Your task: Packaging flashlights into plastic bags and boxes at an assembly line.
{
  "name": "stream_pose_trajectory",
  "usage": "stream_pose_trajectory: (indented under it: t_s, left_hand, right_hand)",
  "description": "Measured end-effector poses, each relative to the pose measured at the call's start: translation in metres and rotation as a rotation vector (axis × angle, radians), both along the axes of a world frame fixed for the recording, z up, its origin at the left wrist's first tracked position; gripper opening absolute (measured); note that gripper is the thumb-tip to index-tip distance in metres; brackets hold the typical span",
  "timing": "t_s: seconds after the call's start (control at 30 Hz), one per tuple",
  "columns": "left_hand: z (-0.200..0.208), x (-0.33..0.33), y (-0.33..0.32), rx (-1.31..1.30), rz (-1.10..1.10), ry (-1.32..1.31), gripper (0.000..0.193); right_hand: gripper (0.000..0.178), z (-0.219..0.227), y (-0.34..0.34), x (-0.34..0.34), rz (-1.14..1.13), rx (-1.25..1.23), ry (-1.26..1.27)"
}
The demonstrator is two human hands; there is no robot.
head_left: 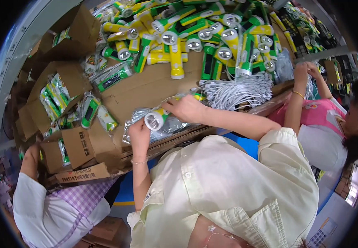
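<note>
A yellow and green flashlight is held between my hands, its round silver reflector turned towards me. My right hand is closed around its body and covers much of it. At the left rim of its head, my left hand has its fingers closed; their tips are partly hidden. Crumpled clear plastic bags lie under and beside both hands. A thin white cable runs close by my right fingers, and beyond that hand rests a thick bundle of white cables.
A heap of green and yellow flashlights covers the far side of the cardboard-lined table. Open cartons with bagged flashlights stand at left. One co-worker's arm reaches in at left; another's hands are at right.
</note>
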State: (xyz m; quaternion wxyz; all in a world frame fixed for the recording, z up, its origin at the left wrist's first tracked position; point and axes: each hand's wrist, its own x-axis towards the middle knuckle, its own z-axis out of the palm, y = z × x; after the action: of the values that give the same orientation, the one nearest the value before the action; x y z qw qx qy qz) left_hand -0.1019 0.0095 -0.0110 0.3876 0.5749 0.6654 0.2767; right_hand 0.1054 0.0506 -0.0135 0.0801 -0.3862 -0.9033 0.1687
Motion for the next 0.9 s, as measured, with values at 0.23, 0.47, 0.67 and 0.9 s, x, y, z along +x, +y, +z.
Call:
stream_pose_trajectory:
  t_s: [0.23, 0.47, 0.67, 0.9]
  left_hand:
    - [0.012, 0.023, -0.002, 0.179, -0.07, 0.25, 0.02]
    - [-0.016, 0.015, 0.0, 0.094, -0.085, 0.255, 0.02]
    - [-0.032, 0.008, 0.001, 0.094, -0.052, 0.244, 0.023]
    - [-0.034, 0.002, 0.004, 0.069, -0.053, 0.206, 0.026]
  right_hand:
    - [0.017, -0.006, -0.018, -0.021, 0.116, 0.166, -0.579]
    - [0.01, 0.003, 0.003, 0.029, 0.043, -0.032, -0.196]
    - [0.014, 0.025, 0.008, 0.146, 0.018, -0.011, -0.312]
    - [0.006, 0.04, 0.008, 0.166, -0.132, -0.035, -0.282]
